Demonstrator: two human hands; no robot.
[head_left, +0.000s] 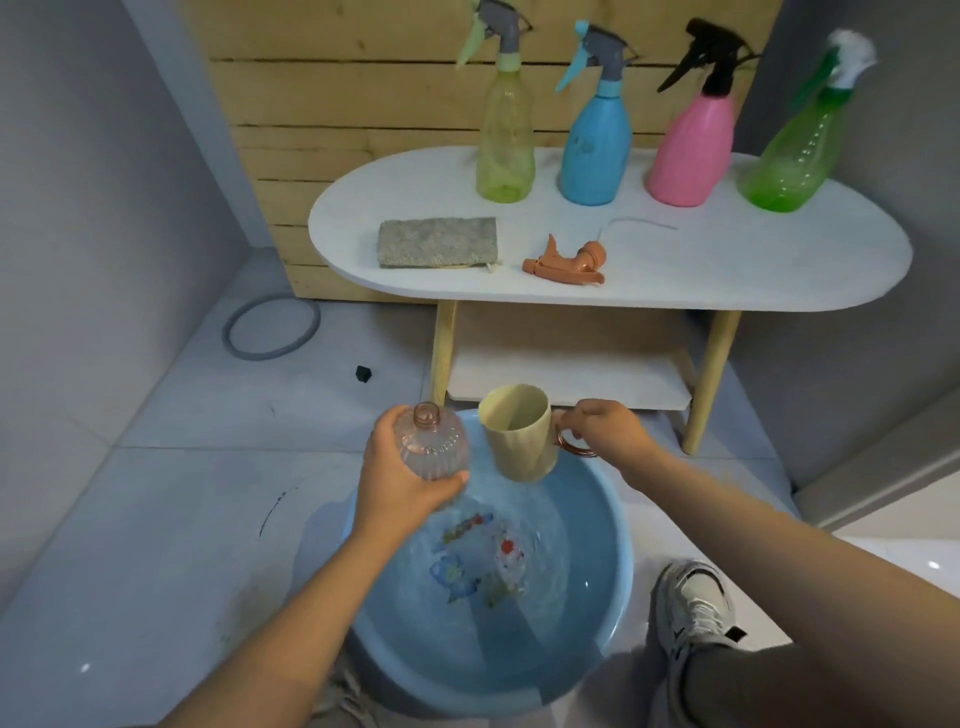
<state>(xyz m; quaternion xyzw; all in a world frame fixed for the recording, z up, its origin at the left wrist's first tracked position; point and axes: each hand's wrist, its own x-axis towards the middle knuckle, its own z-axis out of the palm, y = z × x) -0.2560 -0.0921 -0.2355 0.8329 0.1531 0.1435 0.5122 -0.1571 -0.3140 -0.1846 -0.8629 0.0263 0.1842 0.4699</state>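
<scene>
Crowding table (753, 270) beyond held bottle (434, 449), cup (519, 447): four sprayers (595, 150), sponge (436, 241), orange nozzle (563, 261).

Head camera, single wide-angle view: worn on the person's head, facing forward and steeply down, close above left hand (400, 483) and right hand (605, 431) over the blue basin (597, 519), white oval bench (727, 260) farther ahead.
</scene>
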